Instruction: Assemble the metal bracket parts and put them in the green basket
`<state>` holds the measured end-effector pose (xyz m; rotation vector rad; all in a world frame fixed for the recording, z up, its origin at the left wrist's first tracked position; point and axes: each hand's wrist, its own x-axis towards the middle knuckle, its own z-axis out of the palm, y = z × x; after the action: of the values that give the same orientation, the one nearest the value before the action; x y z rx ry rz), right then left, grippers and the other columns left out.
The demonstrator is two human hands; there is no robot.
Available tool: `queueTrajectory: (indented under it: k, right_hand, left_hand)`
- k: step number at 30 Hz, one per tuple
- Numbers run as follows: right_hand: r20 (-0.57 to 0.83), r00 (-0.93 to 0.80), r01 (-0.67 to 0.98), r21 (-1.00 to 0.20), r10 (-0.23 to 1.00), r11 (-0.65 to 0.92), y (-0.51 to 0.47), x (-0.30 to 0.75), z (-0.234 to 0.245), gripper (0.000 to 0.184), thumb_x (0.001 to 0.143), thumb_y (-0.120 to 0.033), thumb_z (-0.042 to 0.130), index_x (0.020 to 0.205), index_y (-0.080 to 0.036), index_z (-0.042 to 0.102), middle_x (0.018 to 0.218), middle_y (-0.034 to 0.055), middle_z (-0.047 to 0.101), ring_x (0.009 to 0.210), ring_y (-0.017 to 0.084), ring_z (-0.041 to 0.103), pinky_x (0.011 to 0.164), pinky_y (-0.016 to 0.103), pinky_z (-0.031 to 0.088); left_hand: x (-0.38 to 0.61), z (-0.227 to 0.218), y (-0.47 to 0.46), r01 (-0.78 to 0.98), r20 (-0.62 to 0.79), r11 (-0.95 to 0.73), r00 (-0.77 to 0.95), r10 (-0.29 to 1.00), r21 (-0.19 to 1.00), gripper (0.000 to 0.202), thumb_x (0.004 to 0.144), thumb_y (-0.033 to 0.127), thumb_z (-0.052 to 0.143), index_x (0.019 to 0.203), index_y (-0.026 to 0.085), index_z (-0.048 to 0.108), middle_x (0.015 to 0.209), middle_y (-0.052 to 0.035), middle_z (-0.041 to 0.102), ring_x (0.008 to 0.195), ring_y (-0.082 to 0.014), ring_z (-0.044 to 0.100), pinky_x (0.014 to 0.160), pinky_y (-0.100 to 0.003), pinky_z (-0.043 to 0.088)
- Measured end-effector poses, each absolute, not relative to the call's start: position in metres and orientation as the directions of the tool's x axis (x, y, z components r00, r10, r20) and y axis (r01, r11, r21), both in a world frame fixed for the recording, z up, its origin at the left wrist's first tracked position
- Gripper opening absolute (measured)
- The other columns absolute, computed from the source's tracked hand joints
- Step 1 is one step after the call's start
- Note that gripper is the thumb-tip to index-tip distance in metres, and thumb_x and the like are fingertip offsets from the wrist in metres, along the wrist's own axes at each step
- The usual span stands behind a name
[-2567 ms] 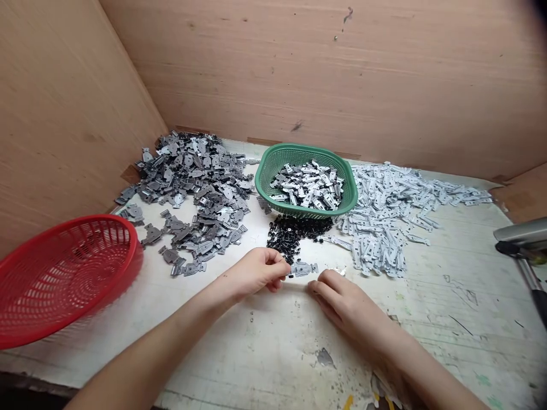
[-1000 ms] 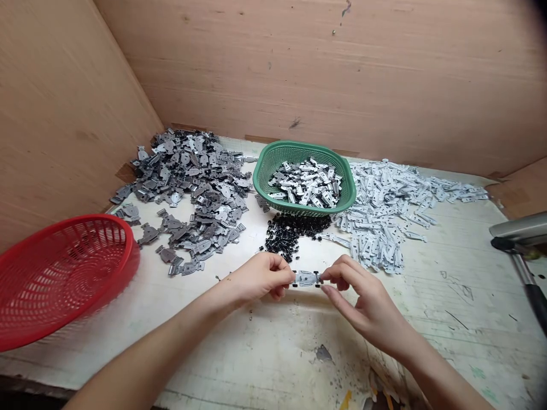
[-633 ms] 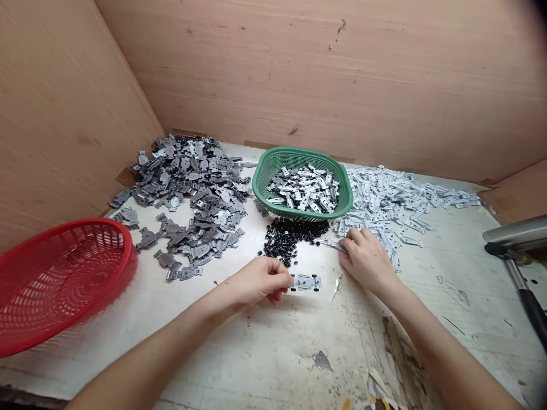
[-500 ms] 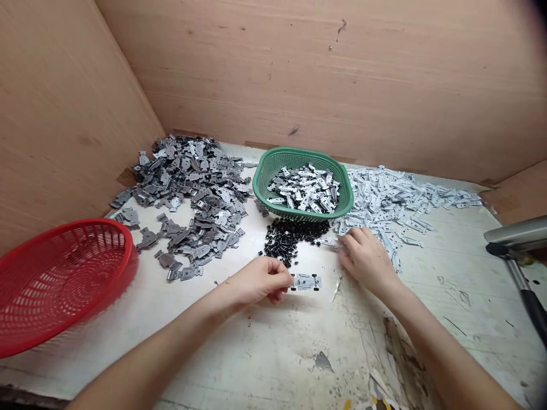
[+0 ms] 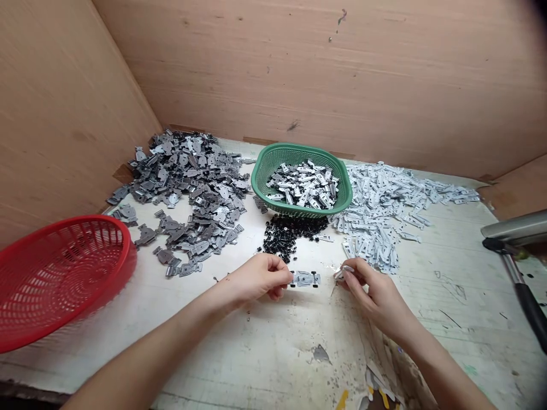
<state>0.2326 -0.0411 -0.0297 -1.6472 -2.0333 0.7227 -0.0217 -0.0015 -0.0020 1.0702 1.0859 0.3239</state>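
Note:
Between the thumb and fingers of my left hand (image 5: pixel 270 277) is one end of a toy car chassis (image 5: pixel 304 278), a flat grey plate with small black wheels at its corners. It is held level above the table. A short distance to the right, my right hand (image 5: pixel 370 287) pinches a white toy car body (image 5: pixel 342 273), partly hidden by the fingers. The two parts are apart. Just beyond my hands lie loose black wheels (image 5: pixel 280 242). A heap of white car bodies (image 5: pixel 371 245) spreads out behind my right hand.
A green basket (image 5: pixel 258 191) holding many assembled-looking white and grey pieces stands at the back centre. Grey chassis plates (image 5: pixel 192 182) are heaped at the back left. A red basket (image 5: pixel 128 250) sits at the left. At the right is a metal tube with a black handle (image 5: pixel 530 313).
My right hand has drawn back toward me from the edge of the white heap, with a white car body in its fingers. My left hand keeps the chassis in nearly the same place.

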Motion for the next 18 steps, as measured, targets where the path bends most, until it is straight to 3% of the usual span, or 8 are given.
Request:
queueTrajectory:
  k: [4, 7, 8, 10, 13, 16, 18]
  right_hand:
    - [0.118, -0.233, 0.904, -0.341, 0.965, 0.260, -0.047, 0.242, -0.020, 0.032, 0.093, -0.037, 0.033, 0.081, -0.019, 0.056, 0.080, 0.0081, 0.055, 0.065, 0.018, 0.054, 0.054, 0.028, 0.040]
    - [0.084, -0.154, 0.957, -0.234, 0.984, 0.170, -0.051, 0.250, -0.009, 0.041, 0.090, -0.042, 0.034, 0.060, -0.020, 0.050, 0.067, 0.0053, 0.050, 0.049, 0.015, 0.046, 0.044, 0.028, 0.032]
    - [0.045, -0.130, 0.952, -0.274, 0.991, 0.137, -0.053, 0.250, -0.005, 0.042, 0.089, -0.043, 0.036, 0.057, -0.020, 0.049, 0.064, 0.0045, 0.050, 0.047, 0.014, 0.045, 0.044, 0.028, 0.032]
    - [-0.051, -0.095, 0.873, -0.484, 0.994, 0.058, -0.054, 0.248, 0.005, 0.038, 0.088, -0.045, 0.042, 0.062, -0.019, 0.054, 0.062, 0.0038, 0.052, 0.050, 0.014, 0.049, 0.047, 0.028, 0.036]
    - [-0.212, -0.096, 0.485, -0.863, 0.973, -0.140, -0.053, 0.237, 0.014, 0.028, 0.083, -0.045, 0.056, 0.080, -0.018, 0.061, 0.066, 0.0040, 0.059, 0.058, 0.015, 0.057, 0.053, 0.027, 0.045]
    - [-0.338, -0.147, 0.086, -0.941, 0.930, -0.328, -0.050, 0.221, 0.013, 0.027, 0.075, -0.041, 0.069, 0.079, -0.016, 0.061, 0.066, 0.0051, 0.064, 0.058, 0.015, 0.061, 0.053, 0.026, 0.049]
    - [-0.384, -0.182, -0.036, -0.917, 0.905, -0.396, -0.050, 0.210, 0.008, 0.027, 0.073, -0.040, 0.071, 0.077, -0.015, 0.060, 0.069, 0.0066, 0.067, 0.057, 0.015, 0.062, 0.053, 0.026, 0.050]
  left_hand:
    - [-0.022, -0.002, -0.001, 0.257, -0.552, 0.492, 0.480, 0.682, 0.832, 0.018, 0.071, 0.031, 0.060, 0.068, 0.016, 0.052, 0.057, 0.0020, 0.054, 0.052, -0.0093, 0.049, 0.056, -0.024, 0.041]
    - [-0.022, -0.003, -0.001, 0.254, -0.549, 0.490, 0.484, 0.682, 0.834, 0.018, 0.071, 0.032, 0.060, 0.068, 0.016, 0.052, 0.057, 0.0019, 0.054, 0.052, -0.0094, 0.049, 0.056, -0.024, 0.041]
    - [-0.022, -0.003, -0.001, 0.257, -0.550, 0.490, 0.482, 0.682, 0.833, 0.018, 0.071, 0.032, 0.060, 0.068, 0.016, 0.052, 0.057, 0.0019, 0.054, 0.052, -0.0094, 0.049, 0.056, -0.024, 0.040]
    - [-0.022, -0.003, -0.001, 0.259, -0.552, 0.490, 0.479, 0.683, 0.832, 0.019, 0.071, 0.032, 0.061, 0.067, 0.016, 0.051, 0.056, 0.0021, 0.053, 0.052, -0.0094, 0.049, 0.055, -0.024, 0.040]
    - [-0.022, -0.002, -0.001, 0.256, -0.554, 0.496, 0.475, 0.684, 0.830, 0.020, 0.070, 0.033, 0.062, 0.067, 0.016, 0.051, 0.055, 0.0025, 0.053, 0.051, -0.0092, 0.049, 0.055, -0.024, 0.040]
    - [-0.021, 0.000, -0.001, 0.253, -0.558, 0.501, 0.468, 0.685, 0.828, 0.022, 0.069, 0.034, 0.063, 0.066, 0.016, 0.051, 0.054, 0.0029, 0.053, 0.050, -0.0089, 0.049, 0.054, -0.023, 0.040]
    - [-0.021, 0.001, 0.000, 0.254, -0.558, 0.500, 0.466, 0.687, 0.828, 0.023, 0.069, 0.036, 0.063, 0.067, 0.016, 0.052, 0.054, 0.0029, 0.053, 0.050, -0.0088, 0.049, 0.054, -0.023, 0.040]
